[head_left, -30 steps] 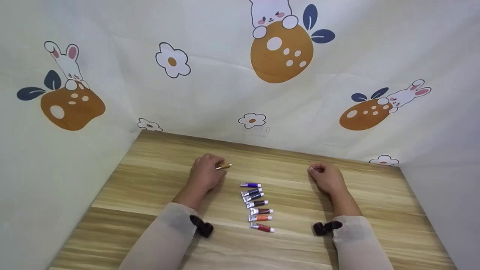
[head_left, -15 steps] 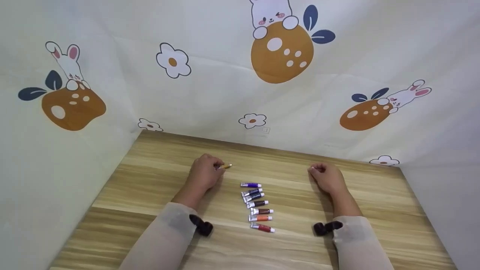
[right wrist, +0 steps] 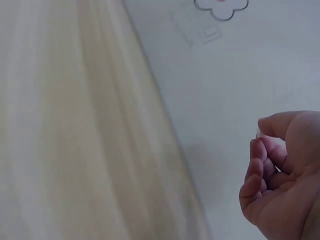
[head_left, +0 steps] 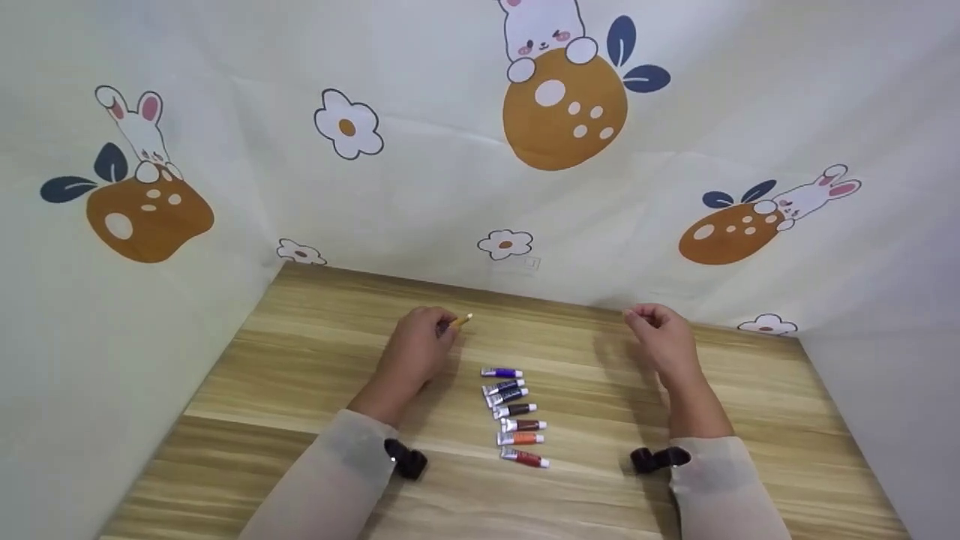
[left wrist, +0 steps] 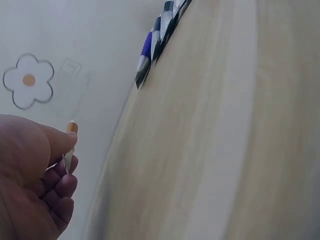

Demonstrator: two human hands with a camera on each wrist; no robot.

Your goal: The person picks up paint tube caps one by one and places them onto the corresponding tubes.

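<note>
My left hand (head_left: pixel 417 343) pinches a small ochre-yellow paint tube (head_left: pixel 460 321) between thumb and fingers, its pale nozzle end pointing up and to the right. In the left wrist view the crimped silver end of that paint tube (left wrist: pixel 68 162) shows below the thumb. My right hand (head_left: pixel 666 346), raised near the back edge at right, pinches a tiny white cap (right wrist: pixel 258 133) between thumb and index finger, mostly hidden by the fingertips. Between the arms lies a column of several paint tubes, from a purple tube (head_left: pixel 501 373) down to a red tube (head_left: pixel 525 457), white caps facing right.
The wood-grain table (head_left: pixel 300 360) meets a pale cloth wall (head_left: pixel 420 202) printed with rabbits, oranges and flowers at its back and sides. Among the tubes in the column are a brown tube (head_left: pixel 525 425) and an orange tube (head_left: pixel 521 439). Black wrist cameras sit on both sleeves.
My right hand has lifted up and toward the back wall with the cap. The left hand has risen slightly, tilting the yellow tube's nozzle higher. The tubes on the table stay put.
</note>
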